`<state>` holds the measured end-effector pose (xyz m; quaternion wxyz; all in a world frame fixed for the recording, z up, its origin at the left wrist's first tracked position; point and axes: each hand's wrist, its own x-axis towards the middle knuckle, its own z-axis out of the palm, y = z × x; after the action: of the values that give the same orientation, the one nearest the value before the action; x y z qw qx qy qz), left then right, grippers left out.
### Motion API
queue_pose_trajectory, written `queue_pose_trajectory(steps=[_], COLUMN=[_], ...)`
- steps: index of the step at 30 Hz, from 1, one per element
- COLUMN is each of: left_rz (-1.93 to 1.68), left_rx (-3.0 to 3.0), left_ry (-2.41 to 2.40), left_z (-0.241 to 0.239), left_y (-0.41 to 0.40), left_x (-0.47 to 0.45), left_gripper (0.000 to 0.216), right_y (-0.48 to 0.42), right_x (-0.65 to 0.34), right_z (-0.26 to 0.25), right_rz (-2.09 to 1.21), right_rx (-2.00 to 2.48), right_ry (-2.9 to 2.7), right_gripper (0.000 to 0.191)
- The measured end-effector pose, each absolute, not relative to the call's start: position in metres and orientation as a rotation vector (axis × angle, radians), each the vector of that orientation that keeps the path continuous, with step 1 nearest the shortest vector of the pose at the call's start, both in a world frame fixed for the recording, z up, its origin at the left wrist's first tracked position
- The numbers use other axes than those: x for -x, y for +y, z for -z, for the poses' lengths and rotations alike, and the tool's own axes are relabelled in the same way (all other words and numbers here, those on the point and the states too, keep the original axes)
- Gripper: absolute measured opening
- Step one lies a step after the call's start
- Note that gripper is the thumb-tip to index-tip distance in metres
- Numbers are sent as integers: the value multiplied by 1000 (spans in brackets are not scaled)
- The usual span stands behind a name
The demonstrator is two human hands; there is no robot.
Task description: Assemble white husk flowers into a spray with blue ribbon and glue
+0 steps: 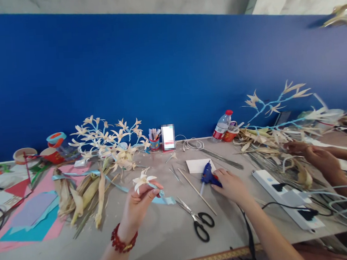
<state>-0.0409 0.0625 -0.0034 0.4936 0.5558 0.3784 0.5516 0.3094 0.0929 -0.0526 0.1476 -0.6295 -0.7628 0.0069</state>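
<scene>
Between the thumb and fingers of my left hand [140,203] is the blue-wrapped stem of a pale husk flower [143,181], petals up. A strip of light blue tape [166,200] trails from beside that hand over the table. My right hand [231,184] has its fingers closed around the handle of a blue hot glue gun [206,174], whose front lies by a white block [194,166]. Scissors [193,215] with black handles lie slightly spread between my hands, near a thin wooden stick [200,195].
Finished flower branches [103,139] and dried husks [83,195] are at left, beside coloured paper [33,215]. A power strip [288,201] with cables lies at right, near a co-worker's hands [312,156]. A bottle [222,126] and phone [168,137] stand by the blue wall.
</scene>
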Motion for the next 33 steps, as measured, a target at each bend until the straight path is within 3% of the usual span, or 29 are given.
queue_pose_trajectory(steps=[4, 7, 12, 22, 27, 33], left_rz=[-1310, -1313, -1325, -1348, -1326, -1307], left_rx=[-1370, -1424, -1499, -1586, -1646, -1630], left_ry=[951, 961, 959, 1019, 1021, 936], left_z=[2, 0, -3, -11, -11, -15], left_y=[63, 63, 59, 56, 56, 53], left_x=[35, 30, 29, 30, 31, 33], left_gripper=[10, 10, 10, 11, 10, 11], right_y=[61, 40, 35, 32, 28, 31], right_x=[-261, -210, -162, -152, -153, -161], right_z=[11, -14, -21, -21, -31, -40], right_rz=[-180, -569, -735, -246, -40, -191], right_rx=[1472, 1024, 969, 997, 927, 935], right_ry=[-2163, -2070, -1909, -1989, -2090, -2037], right_gripper=[30, 35, 34, 5, 11, 6])
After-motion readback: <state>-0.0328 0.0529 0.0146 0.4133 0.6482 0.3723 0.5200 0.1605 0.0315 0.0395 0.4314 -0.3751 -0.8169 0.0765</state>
